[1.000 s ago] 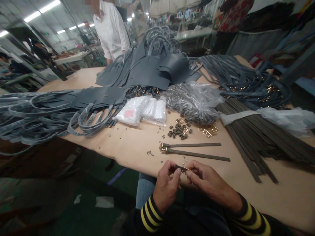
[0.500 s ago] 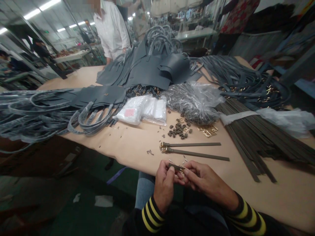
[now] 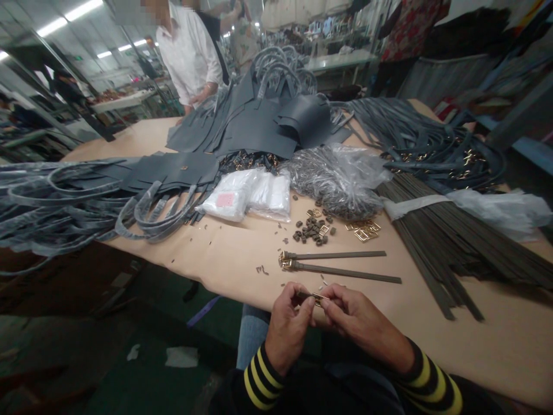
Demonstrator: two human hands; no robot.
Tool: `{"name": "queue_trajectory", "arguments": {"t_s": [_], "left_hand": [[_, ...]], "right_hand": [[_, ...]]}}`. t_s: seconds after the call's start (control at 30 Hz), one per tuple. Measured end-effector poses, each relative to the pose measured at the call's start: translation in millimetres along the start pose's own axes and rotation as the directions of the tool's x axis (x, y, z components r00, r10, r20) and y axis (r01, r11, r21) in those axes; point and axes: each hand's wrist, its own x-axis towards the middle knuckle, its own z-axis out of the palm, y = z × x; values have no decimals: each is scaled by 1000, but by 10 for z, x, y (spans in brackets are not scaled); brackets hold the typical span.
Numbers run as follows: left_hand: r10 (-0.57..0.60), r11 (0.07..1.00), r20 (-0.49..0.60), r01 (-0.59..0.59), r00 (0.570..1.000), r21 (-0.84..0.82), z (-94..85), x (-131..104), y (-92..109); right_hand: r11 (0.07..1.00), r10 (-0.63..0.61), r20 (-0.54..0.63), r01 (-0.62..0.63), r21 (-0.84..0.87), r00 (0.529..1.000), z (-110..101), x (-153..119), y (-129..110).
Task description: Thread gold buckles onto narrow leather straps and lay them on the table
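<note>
At the table's front edge my left hand [image 3: 290, 323] pinches the end of a brown strap, most of which the fingers hide. My right hand [image 3: 360, 320] closes on a gold buckle [image 3: 318, 298] at that strap end, and the fingertips of both hands nearly meet there. Just beyond lie two finished-looking brown straps [image 3: 341, 272], side by side, each with a gold buckle at its left end. Farther back are a heap of small brown strap loops [image 3: 307, 231] and several loose gold buckles [image 3: 366, 231].
White plastic packets [image 3: 233, 196] and a clear bag of dark small parts [image 3: 332, 178] lie mid-table. A bundle of long brown straps [image 3: 432, 242] is at right. Dark blue leather panels [image 3: 259, 124] and wrapped handles [image 3: 52, 196] fill the back and left. A person in white [image 3: 190, 52] stands beyond.
My fingers have shifted around the strap end and buckle; the strap piece shows less now. The person in white has brought their hands together. The view has moved slightly.
</note>
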Motion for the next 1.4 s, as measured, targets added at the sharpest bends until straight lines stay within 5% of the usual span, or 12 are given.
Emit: {"name": "queue_trajectory", "arguments": {"t_s": [0.37,0.6,0.8,0.93,1.13,1.4], "left_hand": [[-32,999,-12,32,999,-16,2,-15,1],[189,945,-127,-146,974,294,13,-34,-31],[129,963,-50,-113,990,244,-29,-59,69],[244,932,-113,-200,963,301,-16,-75,75],[-35,999,-76,36,996,9,-45,-10,65],[-116,924,20,115,993,-365,-71,46,-6]], "right_hand": [[999,-1,50,-1,41,999,31,-16,-15],[991,-52,-62,44,-128,997,72,24,29],[983,-64,-74,51,-175,995,42,43,-5],[983,-45,-59,34,-180,997,24,46,-43],[986,-42,-71,30,-167,997,31,56,-39],[988,-113,-41,107,-115,993,-1,28,-137]]}}
